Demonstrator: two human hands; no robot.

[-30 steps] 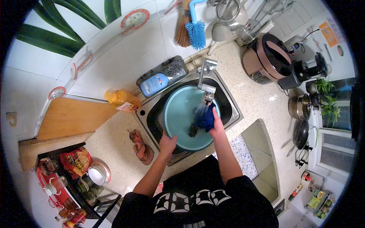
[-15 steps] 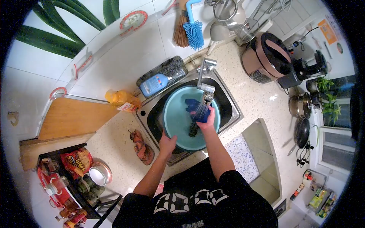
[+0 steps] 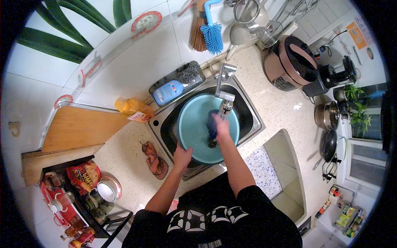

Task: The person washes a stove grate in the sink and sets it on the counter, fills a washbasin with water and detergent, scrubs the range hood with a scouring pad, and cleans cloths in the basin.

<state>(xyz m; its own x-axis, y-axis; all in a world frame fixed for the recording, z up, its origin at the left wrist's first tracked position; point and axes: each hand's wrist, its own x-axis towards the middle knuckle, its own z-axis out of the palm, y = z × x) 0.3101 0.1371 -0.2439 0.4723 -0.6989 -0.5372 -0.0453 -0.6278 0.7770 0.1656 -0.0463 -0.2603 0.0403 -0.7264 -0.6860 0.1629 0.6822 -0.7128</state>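
A round light-blue basin (image 3: 196, 108) sits in the sink, with water in it. My left hand (image 3: 182, 155) grips its near left rim. Inside the basin, my right hand (image 3: 222, 126) is closed on a dark blue cloth (image 3: 212, 120), under the faucet (image 3: 226, 103). The cloth is bunched; its exact kind does not show. A small dark patch (image 3: 212, 143) lies just below it in the basin, and I cannot tell whether it is part of the cloth. My right fingertips are partly blurred.
The metal sink (image 3: 257, 120) surrounds the basin. Left of it are a crumpled brown-orange cloth (image 3: 155, 162) and a yellow bottle (image 3: 131, 106). A blue bottle (image 3: 168, 91) lies on a dark rack behind. A pink-brown rice cooker (image 3: 287, 66) stands at the right.
My right hand has moved a little up and left, turning over, and the blue cloth is lower and more bunched in the basin. My left hand stays on the rim.
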